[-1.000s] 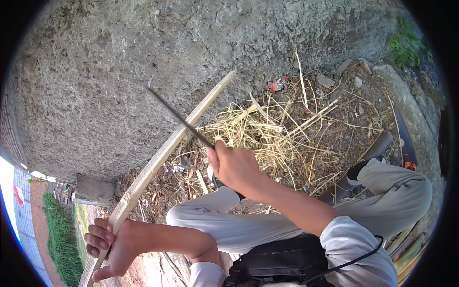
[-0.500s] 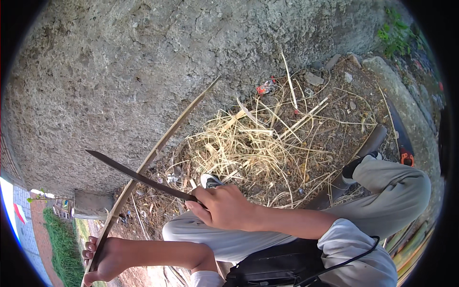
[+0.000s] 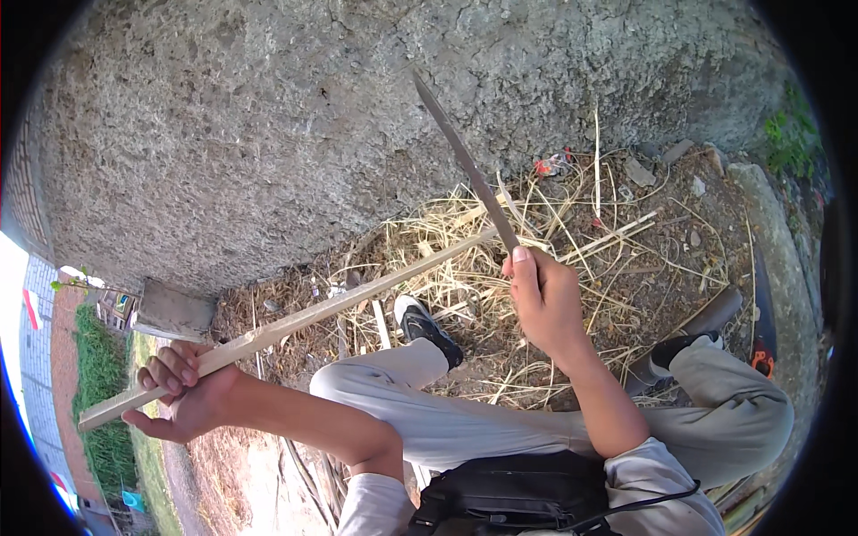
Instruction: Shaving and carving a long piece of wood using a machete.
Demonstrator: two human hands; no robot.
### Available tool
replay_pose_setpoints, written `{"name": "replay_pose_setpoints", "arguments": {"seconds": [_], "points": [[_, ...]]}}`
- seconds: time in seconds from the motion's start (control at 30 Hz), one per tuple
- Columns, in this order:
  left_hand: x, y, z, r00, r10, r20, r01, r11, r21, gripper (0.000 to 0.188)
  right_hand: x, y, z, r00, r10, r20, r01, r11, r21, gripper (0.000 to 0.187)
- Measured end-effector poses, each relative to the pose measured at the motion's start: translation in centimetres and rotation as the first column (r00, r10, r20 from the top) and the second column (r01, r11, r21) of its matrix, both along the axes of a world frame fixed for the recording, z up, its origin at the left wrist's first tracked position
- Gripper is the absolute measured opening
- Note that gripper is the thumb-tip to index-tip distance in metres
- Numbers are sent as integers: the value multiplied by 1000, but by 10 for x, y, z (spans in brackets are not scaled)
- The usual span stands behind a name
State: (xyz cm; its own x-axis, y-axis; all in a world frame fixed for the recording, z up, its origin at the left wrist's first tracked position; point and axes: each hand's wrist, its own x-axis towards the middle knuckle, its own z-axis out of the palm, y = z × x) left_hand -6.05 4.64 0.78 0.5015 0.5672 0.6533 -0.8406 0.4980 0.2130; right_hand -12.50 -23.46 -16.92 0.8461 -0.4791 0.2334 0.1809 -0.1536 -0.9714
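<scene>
My left hand (image 3: 201, 397) holds a long pale strip of split bamboo or wood (image 3: 331, 310) near its lower left end, fingers over the top and the thumb apart below. The strip slopes up to the right, its far end reaching the blade close to my right hand. That hand (image 3: 550, 308) is closed around a long dark knife (image 3: 460, 156), whose narrow blade points up and slightly left; its handle is hidden in my grip. Whether strip and blade touch, I cannot tell. Beneath both lies a heap of pale curled shavings (image 3: 433, 290).
A rough grey wall (image 3: 241, 161) rises along the far side. On the right lies a saw (image 3: 763, 313) with an orange handle, near a dark cylindrical piece (image 3: 715, 311). My shoe (image 3: 427, 326) rests beside the shavings. A red wrapper (image 3: 552, 163) lies by the wall.
The knife has swung from crossing the strip, pointing left, to pointing upward at the right. The strip now lies flatter, its far end lower and farther right. My left hand has risen slightly.
</scene>
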Motion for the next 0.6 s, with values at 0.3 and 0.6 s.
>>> {"name": "replay_pose_setpoints", "arguments": {"seconds": [0.3,0.6], "points": [[30,-15,-18,941,-330,71,320,939,127,30,2,2,-4,999,-20,-26,20,1000,5,37],[50,-23,-38,853,-501,144,371,778,508,16,4,8,1,992,48,-121,-53,998,-34,34]]}}
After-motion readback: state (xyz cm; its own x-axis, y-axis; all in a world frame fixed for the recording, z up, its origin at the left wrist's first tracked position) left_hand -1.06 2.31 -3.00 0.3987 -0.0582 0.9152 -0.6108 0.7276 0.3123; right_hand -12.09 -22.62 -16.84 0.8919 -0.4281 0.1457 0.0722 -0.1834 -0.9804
